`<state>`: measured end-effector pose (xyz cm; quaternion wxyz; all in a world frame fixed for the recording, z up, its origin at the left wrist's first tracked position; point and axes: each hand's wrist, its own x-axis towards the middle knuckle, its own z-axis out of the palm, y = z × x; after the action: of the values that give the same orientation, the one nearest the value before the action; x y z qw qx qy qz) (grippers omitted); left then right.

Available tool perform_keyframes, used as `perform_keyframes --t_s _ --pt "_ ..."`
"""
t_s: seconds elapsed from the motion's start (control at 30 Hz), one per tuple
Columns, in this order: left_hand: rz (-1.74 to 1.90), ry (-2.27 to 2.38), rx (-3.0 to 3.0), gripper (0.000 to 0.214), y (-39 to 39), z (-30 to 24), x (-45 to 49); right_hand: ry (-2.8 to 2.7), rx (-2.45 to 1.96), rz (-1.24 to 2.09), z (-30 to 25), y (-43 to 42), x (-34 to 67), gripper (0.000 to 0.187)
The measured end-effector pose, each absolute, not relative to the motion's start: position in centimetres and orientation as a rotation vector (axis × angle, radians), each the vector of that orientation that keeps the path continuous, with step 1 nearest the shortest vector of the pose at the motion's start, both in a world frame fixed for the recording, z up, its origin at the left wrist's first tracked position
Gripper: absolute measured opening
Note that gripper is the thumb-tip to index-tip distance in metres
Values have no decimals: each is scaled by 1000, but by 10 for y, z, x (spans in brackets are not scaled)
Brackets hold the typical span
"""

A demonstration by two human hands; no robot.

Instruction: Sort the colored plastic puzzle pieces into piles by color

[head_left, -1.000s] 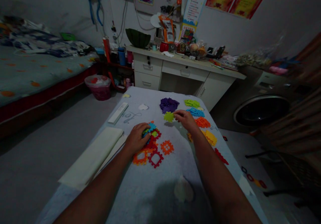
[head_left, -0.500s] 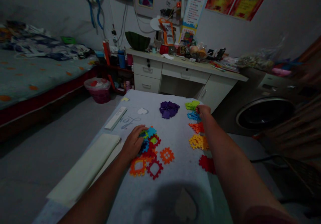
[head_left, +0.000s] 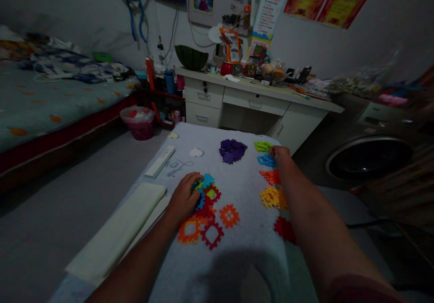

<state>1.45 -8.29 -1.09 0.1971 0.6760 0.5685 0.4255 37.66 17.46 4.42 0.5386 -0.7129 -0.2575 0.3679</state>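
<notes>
Hands well apart, a person rests the left hand (head_left: 185, 197) on a mixed heap (head_left: 206, 212) of toothed pieces, to the near left of the purple pile (head_left: 233, 151); the right hand (head_left: 281, 153), right of the purple pile, is at the edge of the green pile (head_left: 262, 146). Whether either grips a piece is unclear.

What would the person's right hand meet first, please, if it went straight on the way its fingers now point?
The right hand would probably meet the lime-green pieces first; they lie just beyond its fingertips, though depth leaves unclear whether it already touches them.
</notes>
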Motion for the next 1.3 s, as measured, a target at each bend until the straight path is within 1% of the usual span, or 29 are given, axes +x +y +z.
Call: perform_keyframes --t_s 0.2,0.5,0.63,0.7,0.77,0.83,0.97,1.03,1.1,1.3 --pt "1232 1546 1865 46 -84 -7 15 -543 -1744 881 51 157 372 20" --pt "1317 1521 1789 48 -87 -2 13 -711 -1562 982 68 113 342 14" --pt "1351 1510 1784 50 -85 -7 14 -1026 -1389 1145 66 80 299 15" --pt "1369 1492 1787 52 -84 -9 14 -1266 -1334 1238 61 58 271 15" --pt "1373 1481 1790 54 -84 -10 14 -1618 -1265 1293 55 34 244 18" --pt "1363 1480 1788 57 -84 -10 14 -1981 -1145 1190 48 10 221 16" --pt "1378 1467 1765 57 -84 -9 14 -2410 -976 798 40 -25 191 38" --pt "1404 1443 1739 56 -84 -10 15 -2505 -951 692 39 -32 185 43" --pt "1428 1409 1688 56 -84 -11 15 -2561 -972 644 38 -35 183 41" --pt "1461 1309 1460 53 -83 -14 14 -2608 -928 618 41 -34 189 18"
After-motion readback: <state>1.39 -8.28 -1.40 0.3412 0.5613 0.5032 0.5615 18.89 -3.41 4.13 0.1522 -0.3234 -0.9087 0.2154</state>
